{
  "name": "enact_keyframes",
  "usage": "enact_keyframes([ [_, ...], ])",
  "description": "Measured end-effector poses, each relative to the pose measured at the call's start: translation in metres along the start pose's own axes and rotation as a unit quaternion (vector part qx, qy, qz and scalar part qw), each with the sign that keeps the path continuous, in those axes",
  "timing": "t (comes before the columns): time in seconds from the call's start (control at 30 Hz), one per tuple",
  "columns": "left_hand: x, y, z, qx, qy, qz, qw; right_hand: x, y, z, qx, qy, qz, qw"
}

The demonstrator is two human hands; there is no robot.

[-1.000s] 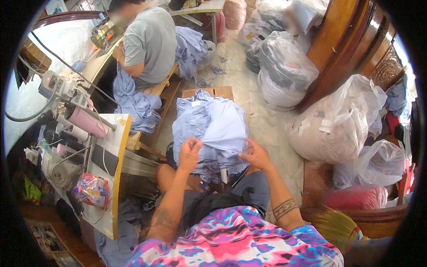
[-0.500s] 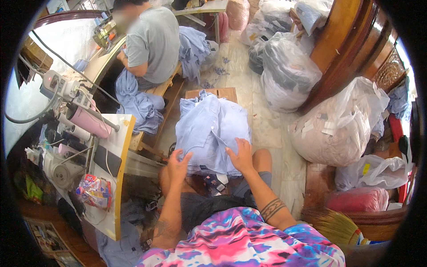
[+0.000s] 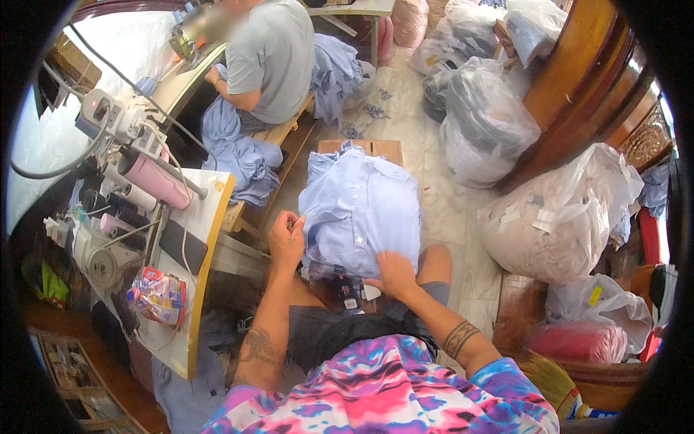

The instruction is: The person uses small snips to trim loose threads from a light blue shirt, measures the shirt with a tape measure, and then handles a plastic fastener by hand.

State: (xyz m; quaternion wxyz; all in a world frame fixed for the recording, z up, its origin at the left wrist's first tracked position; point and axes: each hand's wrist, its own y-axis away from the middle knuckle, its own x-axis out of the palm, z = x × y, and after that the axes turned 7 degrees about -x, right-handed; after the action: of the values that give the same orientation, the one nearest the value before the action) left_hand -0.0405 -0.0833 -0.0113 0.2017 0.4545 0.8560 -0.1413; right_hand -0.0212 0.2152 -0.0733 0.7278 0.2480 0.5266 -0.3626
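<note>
A light blue buttoned shirt (image 3: 361, 206) lies on top of a stack of folded blue cloth in front of me, set on a low brown wooden surface (image 3: 387, 149). My right hand (image 3: 394, 275) rests on the shirt's near right edge, fingers stretched over the cloth and thumb apart. Beside that thumb, a white tag (image 3: 371, 291) sticks out below the hem, next to dark labels (image 3: 348, 291). My left hand (image 3: 288, 239) is just off the stack's left edge. Its fingers are curled into a pinch; whatever is between them is too small to make out.
At my left stands a table (image 3: 217, 239) with a pink tumbler (image 3: 155, 181), a dark phone and a sewing machine. Another person (image 3: 271, 61) sits ahead at the left, near heaped blue cloth (image 3: 242, 155). Stuffed plastic bags (image 3: 553, 217) line the right; a broom (image 3: 553, 383) lies nearby.
My right hand has come down onto the shirt's near edge. My left hand has risen slightly and curled its fingers. The shirt's front now lies flatter, and the view has shifted a little.
</note>
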Motion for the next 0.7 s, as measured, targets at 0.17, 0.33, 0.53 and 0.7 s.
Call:
enact_keyframes([
  [0.17,0.013,-0.003,0.036,0.074,-0.108,0.099,0.986,-0.011,-0.003,-0.029,0.026,-0.218,0.057,0.974],
  [0.33,-0.001,-0.042,0.021,0.106,-0.163,0.151,0.969,-0.102,-0.039,-0.043,-0.010,-0.248,0.034,0.968],
  [0.53,-0.032,-0.119,-0.143,0.201,-0.065,-0.040,0.977,-0.238,-0.127,-0.079,-0.017,-0.241,-0.209,0.948],
  [0.7,-0.081,-0.130,-0.260,0.219,0.010,-0.126,0.967,-0.367,-0.157,-0.015,0.026,-0.320,-0.261,0.910],
])
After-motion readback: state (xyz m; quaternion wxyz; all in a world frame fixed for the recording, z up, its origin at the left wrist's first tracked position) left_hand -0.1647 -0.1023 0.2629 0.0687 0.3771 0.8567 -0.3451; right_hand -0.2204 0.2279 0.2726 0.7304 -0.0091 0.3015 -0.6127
